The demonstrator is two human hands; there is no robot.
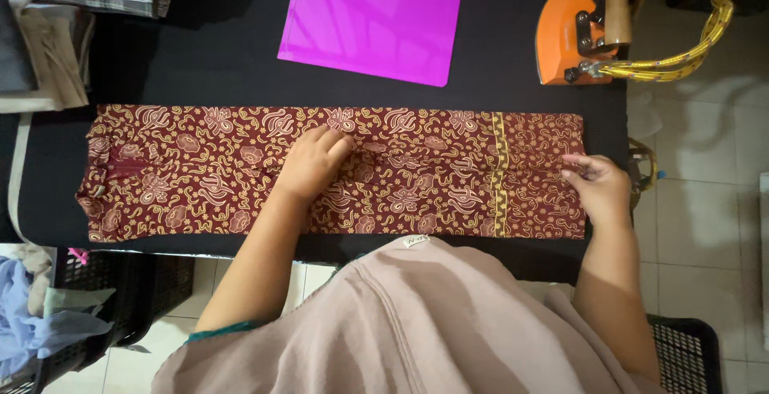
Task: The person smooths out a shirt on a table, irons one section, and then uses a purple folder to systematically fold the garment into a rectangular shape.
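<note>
A long strip of maroon batik cloth [240, 174] with yellow patterning lies flat across the black desk [200, 66], running from 9 o'clock to 3 o'clock. The left hand [314, 162] rests near the cloth's middle, palm down, its grip released and fingers pressed onto the fabric. The right hand [597, 186] sits at the cloth's 3 o'clock end, its grip clenched on the edge of the fabric, pinched between thumb and fingertips. A yellow patterned band crosses the cloth between the two hands, nearer the right one. At 12 o'clock a bright magenta sheet [372, 22] lies on the desk, well apart from the cloth. At 2 o'clock an orange iron [565, 34] stands at the desk edge, with a yellow braided cord [689, 54] leading off it.
</note>
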